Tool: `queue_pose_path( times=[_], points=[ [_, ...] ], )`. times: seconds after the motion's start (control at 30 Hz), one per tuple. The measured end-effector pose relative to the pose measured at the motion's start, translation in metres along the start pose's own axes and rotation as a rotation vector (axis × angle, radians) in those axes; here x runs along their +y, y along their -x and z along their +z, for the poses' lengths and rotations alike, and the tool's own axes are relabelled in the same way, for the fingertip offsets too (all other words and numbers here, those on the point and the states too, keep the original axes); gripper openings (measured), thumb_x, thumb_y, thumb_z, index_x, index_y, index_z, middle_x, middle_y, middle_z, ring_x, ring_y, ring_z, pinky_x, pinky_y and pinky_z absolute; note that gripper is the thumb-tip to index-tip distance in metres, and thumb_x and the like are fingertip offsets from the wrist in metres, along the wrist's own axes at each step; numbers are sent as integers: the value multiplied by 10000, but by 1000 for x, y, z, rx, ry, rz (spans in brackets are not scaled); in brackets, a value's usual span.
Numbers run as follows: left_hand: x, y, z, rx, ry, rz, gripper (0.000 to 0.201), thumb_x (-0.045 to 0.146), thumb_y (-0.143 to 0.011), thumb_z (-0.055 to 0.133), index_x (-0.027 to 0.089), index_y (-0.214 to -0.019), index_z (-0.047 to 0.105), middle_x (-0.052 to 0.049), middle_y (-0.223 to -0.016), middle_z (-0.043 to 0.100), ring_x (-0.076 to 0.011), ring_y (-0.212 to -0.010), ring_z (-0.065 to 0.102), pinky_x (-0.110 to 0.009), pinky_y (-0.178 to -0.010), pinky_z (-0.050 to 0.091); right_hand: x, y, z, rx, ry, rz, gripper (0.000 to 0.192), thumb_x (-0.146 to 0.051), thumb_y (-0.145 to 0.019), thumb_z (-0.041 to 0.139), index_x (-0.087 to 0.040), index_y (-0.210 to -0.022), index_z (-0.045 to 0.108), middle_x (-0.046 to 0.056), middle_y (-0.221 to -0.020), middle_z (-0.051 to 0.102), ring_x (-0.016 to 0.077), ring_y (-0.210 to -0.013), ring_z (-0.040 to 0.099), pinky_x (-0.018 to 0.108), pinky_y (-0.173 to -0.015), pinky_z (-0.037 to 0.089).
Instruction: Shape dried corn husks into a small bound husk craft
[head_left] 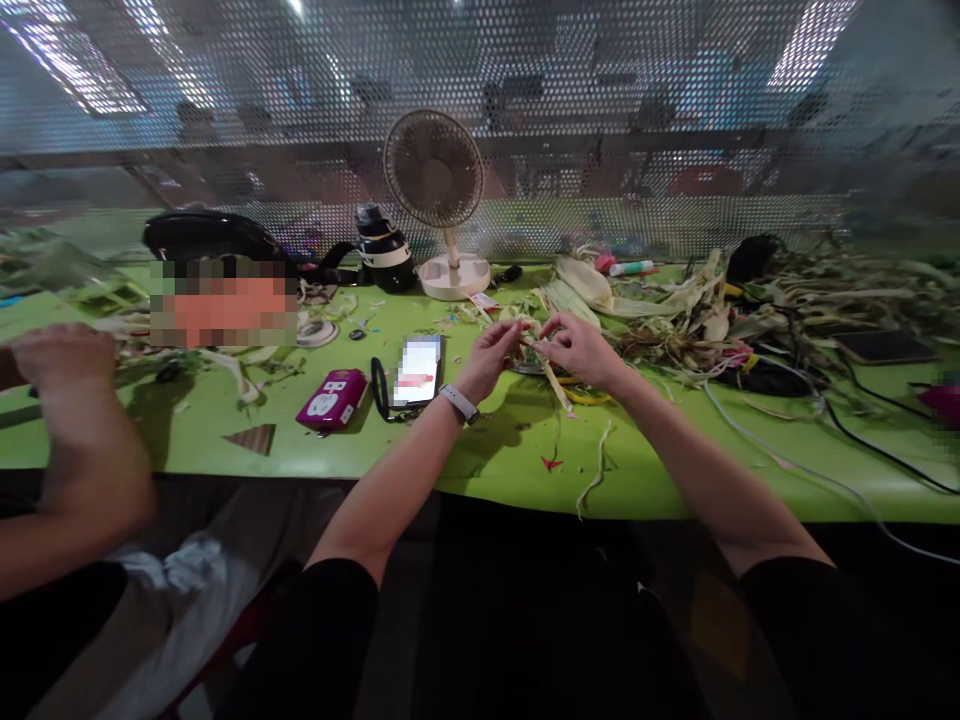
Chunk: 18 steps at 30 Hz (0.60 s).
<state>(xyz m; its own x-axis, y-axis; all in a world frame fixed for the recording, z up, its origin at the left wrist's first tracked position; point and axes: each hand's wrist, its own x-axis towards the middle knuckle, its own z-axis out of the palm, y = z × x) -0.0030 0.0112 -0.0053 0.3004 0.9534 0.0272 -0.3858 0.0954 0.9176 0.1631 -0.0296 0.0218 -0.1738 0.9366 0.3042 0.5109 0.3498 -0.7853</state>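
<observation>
at the centre of the frame the person's left hand [491,357] and right hand [579,350] meet over a pale strip of dried husk [551,378], both pinched shut on it with fingertips close together; the strip runs down and toward the viewer from between them, its free end hanging just above the green table [660,480]. the left wrist carries a light watch band [458,402]

judging from the grip, this step goes best with the pinch kept close to where the strip bends, so the fibre folds along its grain rather than cracking across it; the husk looks thin and papery, likely to split lengthwise if pulled unevenly, so even tension from both hands and a short working length seem wise

to the right of the hands lies a loose heap of husks [675,310], ribbed, curled, cream to straw coloured, tangled with dark cables [862,430]. scraps and thin shreds litter the glossy tabletop. left of the hands a phone [418,372] lies flat beside a magenta case [332,399], smooth and rounded. a small desk fan [435,170] on a round base stands at upper centre before a perforated metal screen [675,120]. at the left edge another person's hand [64,357] is curled over the table, what it holds unclear
</observation>
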Motion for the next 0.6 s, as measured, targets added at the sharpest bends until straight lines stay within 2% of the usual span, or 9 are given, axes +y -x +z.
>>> queue_pose_path(
  times=[0.1,0.23,0.37,0.5,0.6],
  points=[
    [0,-1,0,1,-4,22,331,429,-618,877,199,-800,722,33,-694,640,-41,-508,524,-171,-448,344,-1,0,-2,22,1,23,295,-448,-809,654,-217,-910,502,-118,-462,338,98,-444,275,252,-493,215],
    [1,0,1,-9,-41,62,308,420,-637,869,194,-797,732,27,-709,653,-39,-507,529,-172,-447,336,-4,1,0,81,22,44,398,-553,-853,602,-200,-1026,540,-82,-494,418,129,-460,387,270,-519,292],
    [2,2,5,12,-61,65,253,370,-670,857,178,-758,719,35,-641,619,-40,-496,523,-172,-443,310,-6,2,3,112,-28,94,375,-591,-932,446,-225,-895,516,-46,-503,458,147,-453,448,285,-507,329],
    [1,3,6,-3,-62,85,234,358,-694,843,170,-760,721,34,-628,610,-42,-499,520,-175,-450,303,-3,2,4,172,34,79,311,-530,-900,540,-236,-816,483,-35,-514,471,146,-460,448,287,-484,320],
    [0,3,6,-20,-66,114,244,376,-697,837,169,-757,723,29,-644,622,-41,-499,513,-182,-449,290,2,1,5,149,37,87,298,-494,-868,596,-236,-781,475,-40,-490,470,136,-428,430,281,-448,311]
  ],
)
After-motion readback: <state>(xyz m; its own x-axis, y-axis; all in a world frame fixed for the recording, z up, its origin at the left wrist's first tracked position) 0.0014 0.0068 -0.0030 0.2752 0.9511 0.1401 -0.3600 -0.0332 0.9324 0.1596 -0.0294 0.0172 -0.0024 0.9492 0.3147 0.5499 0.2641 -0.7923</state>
